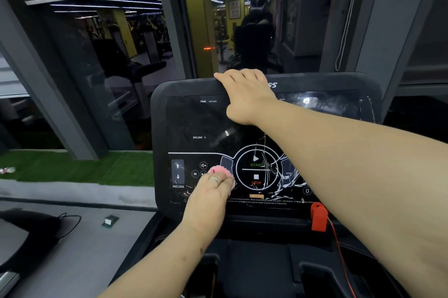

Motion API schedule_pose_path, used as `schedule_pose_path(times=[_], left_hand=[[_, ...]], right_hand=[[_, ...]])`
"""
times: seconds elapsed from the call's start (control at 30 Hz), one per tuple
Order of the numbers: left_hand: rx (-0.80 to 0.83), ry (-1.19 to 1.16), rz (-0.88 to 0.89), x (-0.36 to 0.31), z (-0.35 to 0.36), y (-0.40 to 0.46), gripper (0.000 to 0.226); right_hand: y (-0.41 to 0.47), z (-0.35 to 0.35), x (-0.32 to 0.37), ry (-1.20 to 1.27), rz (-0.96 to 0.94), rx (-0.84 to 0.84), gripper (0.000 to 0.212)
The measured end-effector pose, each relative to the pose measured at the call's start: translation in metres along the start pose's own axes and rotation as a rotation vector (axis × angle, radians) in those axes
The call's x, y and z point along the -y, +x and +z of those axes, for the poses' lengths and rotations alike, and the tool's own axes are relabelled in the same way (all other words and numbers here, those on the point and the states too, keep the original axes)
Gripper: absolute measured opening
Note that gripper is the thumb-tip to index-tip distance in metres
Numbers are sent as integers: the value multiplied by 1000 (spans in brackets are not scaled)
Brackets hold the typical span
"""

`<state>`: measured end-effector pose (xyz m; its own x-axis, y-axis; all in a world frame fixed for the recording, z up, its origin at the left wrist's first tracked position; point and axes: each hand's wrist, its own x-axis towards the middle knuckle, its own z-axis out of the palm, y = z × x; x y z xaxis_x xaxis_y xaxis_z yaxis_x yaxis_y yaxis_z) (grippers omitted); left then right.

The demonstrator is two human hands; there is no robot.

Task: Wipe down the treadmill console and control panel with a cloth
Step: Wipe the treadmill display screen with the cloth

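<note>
While my left hand (213, 191) presses one pink cloth (219, 171), bunched under curled fingers, on the control panel (242, 176) left of START, my right hand (244, 89) hooks over the treadmill console (169, 89) top edge. One red safety clip (319, 216). Cracked black glass; dark gym window.

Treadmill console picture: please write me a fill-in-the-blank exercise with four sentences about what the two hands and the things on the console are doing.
1. The left hand presses a ____ cloth against the control panel.
2. The right hand grips the ____ edge of the console.
3. The safety clip below the panel is ____ in colour.
4. The word under the play symbol inside the circle reads ____.

Missing words: pink; top; red; START
</note>
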<state>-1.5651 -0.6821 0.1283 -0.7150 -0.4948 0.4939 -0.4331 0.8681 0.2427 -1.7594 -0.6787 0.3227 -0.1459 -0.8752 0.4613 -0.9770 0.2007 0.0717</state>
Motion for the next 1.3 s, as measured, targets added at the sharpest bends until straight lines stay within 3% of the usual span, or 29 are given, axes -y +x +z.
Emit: schedule_pose_path(times=[0.07, 0.13, 0.33, 0.53, 0.63, 0.7, 0.87, 0.93, 1.03, 1.2, 1.3], left_hand=[[71, -8, 21, 2, 0, -19, 25], [99, -22, 94, 7, -5, -19, 41], [-29, 23, -2, 2, -14, 20, 36], [96, 47, 95, 8, -19, -8, 43], [4, 44, -47, 9, -30, 21, 28], [-75, 10, -118, 3, -34, 33, 38], [34, -58, -96, -4, -28, 29, 44], [6, -143, -139, -6, -32, 37, 44], [-35, -403, -256, -27, -49, 50, 31], [-41, -770, -339, -59, -70, 70, 58], [-3, -854, -361, -56, -69, 76, 73]], right_hand=[[1, 0, 0, 8, -2, 0, 82], [1, 0, 0, 14, 0, -3, 82], [0, -1, 0, 16, -7, 11, 82], [0, -1, -1, 7, -12, 12, 83], [1, -3, -1, 3, -28, 29, 82], [-2, -5, -1, 8, -40, 38, 84], [-52, 19, 4, 148, -53, -217, 77], [-81, 37, 5, 218, -72, -305, 68], [-110, 55, 8, 293, -107, -292, 55], [-125, 55, 14, 491, -22, -327, 51], [-124, 46, 14, 543, 54, -332, 51]])
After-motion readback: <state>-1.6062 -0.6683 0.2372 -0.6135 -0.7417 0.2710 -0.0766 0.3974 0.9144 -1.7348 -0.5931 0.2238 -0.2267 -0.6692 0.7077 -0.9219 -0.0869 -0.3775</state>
